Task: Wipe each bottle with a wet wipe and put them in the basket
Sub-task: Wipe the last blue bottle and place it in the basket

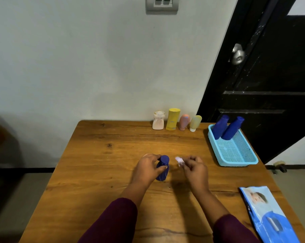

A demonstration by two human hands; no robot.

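Observation:
My left hand (146,170) grips a dark blue bottle (163,168) that stands upright on the wooden table (95,172). Just to its right, my right hand (194,170) pinches a small crumpled wet wipe (179,160), a short gap away from the bottle. A light blue mesh basket (235,151) sits at the table's right edge with two dark blue bottles (227,128) leaning in its far end. Along the wall stand a pale pink bottle (158,120), a yellow bottle (173,119), a pink bottle (184,122) and a small yellow-green tube (195,123).
A blue wet wipe pack (269,214) lies at the table's near right corner. A black door with a metal knob (237,55) stands behind the basket. The pale wall runs right behind the table's far edge.

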